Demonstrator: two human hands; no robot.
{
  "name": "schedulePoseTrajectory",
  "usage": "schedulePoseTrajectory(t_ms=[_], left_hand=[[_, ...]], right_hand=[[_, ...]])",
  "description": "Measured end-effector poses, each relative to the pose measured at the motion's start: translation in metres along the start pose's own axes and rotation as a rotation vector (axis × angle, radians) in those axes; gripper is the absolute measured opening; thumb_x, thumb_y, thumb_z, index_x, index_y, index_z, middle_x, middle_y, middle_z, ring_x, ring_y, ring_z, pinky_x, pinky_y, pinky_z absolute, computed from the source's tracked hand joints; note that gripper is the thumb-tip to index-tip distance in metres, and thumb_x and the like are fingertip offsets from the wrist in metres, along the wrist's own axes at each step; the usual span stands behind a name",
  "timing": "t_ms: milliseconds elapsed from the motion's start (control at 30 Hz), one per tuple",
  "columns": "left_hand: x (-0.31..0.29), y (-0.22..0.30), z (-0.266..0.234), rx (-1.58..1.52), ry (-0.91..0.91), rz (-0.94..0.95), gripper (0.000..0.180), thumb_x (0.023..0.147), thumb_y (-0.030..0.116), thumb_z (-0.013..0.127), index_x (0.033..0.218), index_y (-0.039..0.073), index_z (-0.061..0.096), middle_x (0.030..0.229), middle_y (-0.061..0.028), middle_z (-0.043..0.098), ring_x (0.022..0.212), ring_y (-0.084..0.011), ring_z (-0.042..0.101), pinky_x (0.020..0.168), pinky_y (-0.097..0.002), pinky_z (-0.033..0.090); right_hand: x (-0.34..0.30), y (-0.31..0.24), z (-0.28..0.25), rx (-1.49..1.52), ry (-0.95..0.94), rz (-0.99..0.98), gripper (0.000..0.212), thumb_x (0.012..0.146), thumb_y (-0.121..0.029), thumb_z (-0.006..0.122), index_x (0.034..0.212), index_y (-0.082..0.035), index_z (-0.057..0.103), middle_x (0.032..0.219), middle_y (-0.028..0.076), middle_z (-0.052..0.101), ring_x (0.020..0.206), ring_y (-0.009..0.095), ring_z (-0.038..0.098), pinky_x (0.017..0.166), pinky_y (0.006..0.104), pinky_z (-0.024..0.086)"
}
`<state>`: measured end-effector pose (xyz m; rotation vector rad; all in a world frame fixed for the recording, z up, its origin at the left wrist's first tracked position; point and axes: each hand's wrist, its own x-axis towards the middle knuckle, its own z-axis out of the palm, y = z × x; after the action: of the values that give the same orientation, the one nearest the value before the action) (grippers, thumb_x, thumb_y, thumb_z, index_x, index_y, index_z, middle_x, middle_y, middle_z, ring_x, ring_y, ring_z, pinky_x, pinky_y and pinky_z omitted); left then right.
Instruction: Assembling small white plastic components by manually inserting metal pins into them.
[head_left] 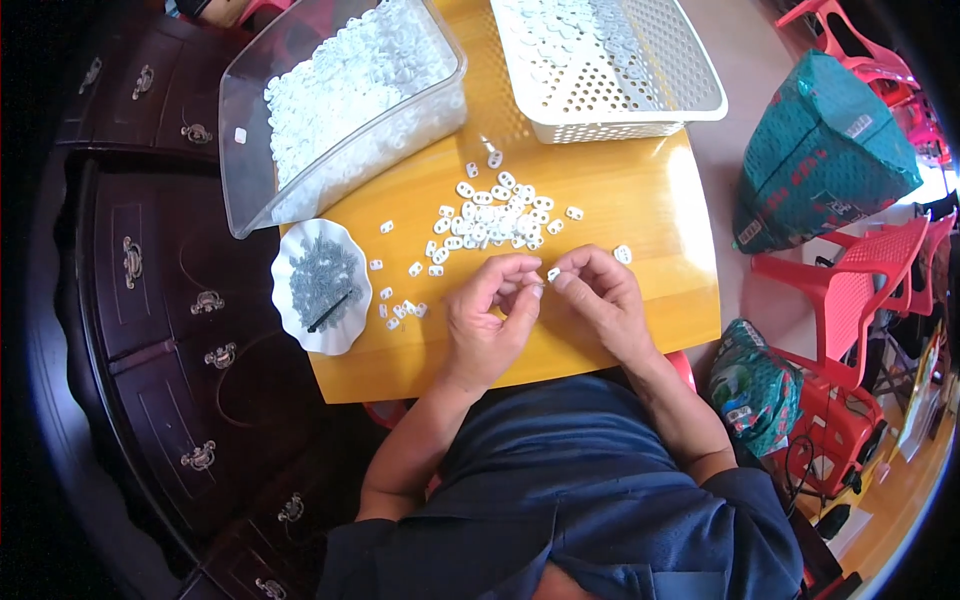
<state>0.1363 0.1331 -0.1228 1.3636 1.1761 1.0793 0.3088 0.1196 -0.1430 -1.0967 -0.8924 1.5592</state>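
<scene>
My right hand [606,302] pinches a small white plastic piece [554,274] between thumb and fingertips. Close beside it, my left hand [492,318] has its thumb and forefinger pressed together; a thin, tiny item seems to show at their tips, too small to name. Just beyond both hands lies a loose pile of white two-holed plastic pieces [497,217] on the yellow table [640,205]. Several smaller white pieces [404,309] are scattered left of my left hand. One more white piece [623,254] rests to the right of my right hand.
A white scalloped bowl [289,318] holds small grey parts and a dark stick [329,311]. A clear bin [243,190] of white pieces and a white perforated basket [640,122] stand at the back. Teal bags [825,150] and red chairs [840,285] are to the right, dark drawers [150,260] left.
</scene>
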Motion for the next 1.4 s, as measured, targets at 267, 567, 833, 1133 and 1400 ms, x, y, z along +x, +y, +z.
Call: schedulePoseTrajectory(t_ms=[267,567,833,1133,1400], left_hand=[[0.003,0.012,0.013,0.013,-0.068,-0.032,0.028,0.094,-0.008,0.064,0.121,-0.001,0.061,0.098,-0.0053,0.069,0.086,-0.0092,0.067,0.075,-0.0213,0.053],[0.004,0.014,0.023,-0.005,-0.071,-0.035,0.028,0.094,-0.009,0.065,0.121,-0.002,0.061,0.098,-0.0062,0.069,0.086,-0.0101,0.068,0.076,-0.0218,0.054],[0.006,0.007,0.025,-0.001,-0.021,0.014,0.026,0.092,-0.008,0.066,0.116,0.001,0.065,0.088,-0.0043,0.072,0.077,-0.0075,0.07,0.063,-0.02,0.05],[0.003,0.002,0.006,-0.005,-0.08,-0.048,0.027,0.094,-0.009,0.064,0.12,-0.002,0.061,0.097,-0.0073,0.07,0.085,-0.0119,0.069,0.076,-0.0236,0.055],[0.003,-0.014,0.004,-0.103,-0.052,-0.024,0.026,0.092,-0.008,0.065,0.116,0.0,0.064,0.089,-0.0054,0.073,0.077,-0.0094,0.07,0.065,-0.0221,0.053]], right_hand=[[-0.003,-0.006,-0.014,0.171,-0.067,0.07,0.008,0.102,-0.007,0.061,0.108,-0.002,0.06,0.091,0.004,0.069,0.073,0.006,0.061,0.064,0.0206,0.049],[-0.003,-0.009,-0.021,0.215,-0.07,0.094,0.005,0.102,-0.006,0.06,0.105,-0.002,0.06,0.09,0.004,0.069,0.074,0.006,0.061,0.063,0.0202,0.049],[-0.002,-0.006,-0.019,0.232,-0.071,0.054,0.005,0.103,-0.005,0.058,0.106,-0.001,0.06,0.09,0.003,0.068,0.072,0.006,0.06,0.064,0.0207,0.048],[-0.001,-0.006,-0.004,0.152,-0.116,0.05,0.014,0.105,-0.007,0.056,0.117,-0.001,0.058,0.091,0.002,0.066,0.077,0.006,0.06,0.069,0.0217,0.05],[-0.003,0.003,-0.001,0.127,-0.11,0.044,0.013,0.106,-0.008,0.056,0.116,0.0,0.056,0.094,0.003,0.067,0.081,0.006,0.061,0.073,0.0221,0.051]])
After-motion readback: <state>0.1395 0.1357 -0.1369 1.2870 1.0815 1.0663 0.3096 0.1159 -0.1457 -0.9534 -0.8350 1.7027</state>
